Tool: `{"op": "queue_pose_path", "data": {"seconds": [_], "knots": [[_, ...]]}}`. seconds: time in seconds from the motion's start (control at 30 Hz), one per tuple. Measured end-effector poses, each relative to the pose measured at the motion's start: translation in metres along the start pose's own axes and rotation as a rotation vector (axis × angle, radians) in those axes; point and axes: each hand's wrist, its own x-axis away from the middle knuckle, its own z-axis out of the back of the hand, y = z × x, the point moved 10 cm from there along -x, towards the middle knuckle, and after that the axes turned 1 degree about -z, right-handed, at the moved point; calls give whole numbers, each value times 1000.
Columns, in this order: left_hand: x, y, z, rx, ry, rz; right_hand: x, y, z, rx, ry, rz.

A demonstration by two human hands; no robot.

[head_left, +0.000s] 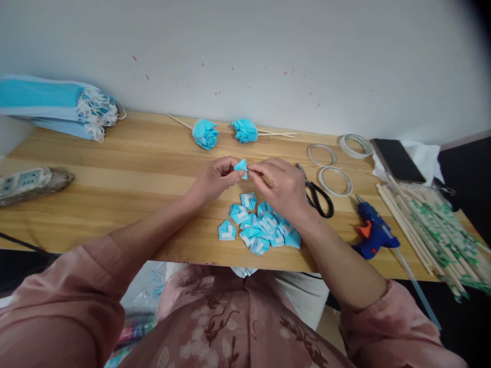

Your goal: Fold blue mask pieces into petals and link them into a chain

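Note:
My left hand (220, 179) pinches a small folded blue piece (241, 166), thumb in front and fingers behind. At that piece's right edge, the thumb and fingertips of my right hand (278, 181) are pressed together; whether they also grip a bit of tape there is too small to tell. Below my hands lies a loose pile of similar folded blue pieces (264, 229), many with a white strip on them. Beyond my hands are two blue fabric-like flowers (206, 134) on thin sticks. Black-handled scissors (316, 197) lie partly behind my right hand.
Three tape rolls (356, 146) and a dark phone (399, 160) are at the back right. A blue glue gun (374, 230) and bundled wooden sticks (437, 230) lie at the right. Stacked face masks (57, 105) and a power strip (34, 185) are on the left.

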Motion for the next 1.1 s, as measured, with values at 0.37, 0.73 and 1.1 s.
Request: {"op": "queue_pose_path", "data": {"seconds": [0.37, 0.73, 1.1], "knots": [[0, -1, -1, 4, -9, -5, 1, 4, -3, -34, -33, -25], [0, -1, -3, 46, -20, 9, 1, 5, 0, -5, 21, -35], [1, -3, -1, 79, -20, 30, 0, 10, 4, -199, 23, -112]]}}
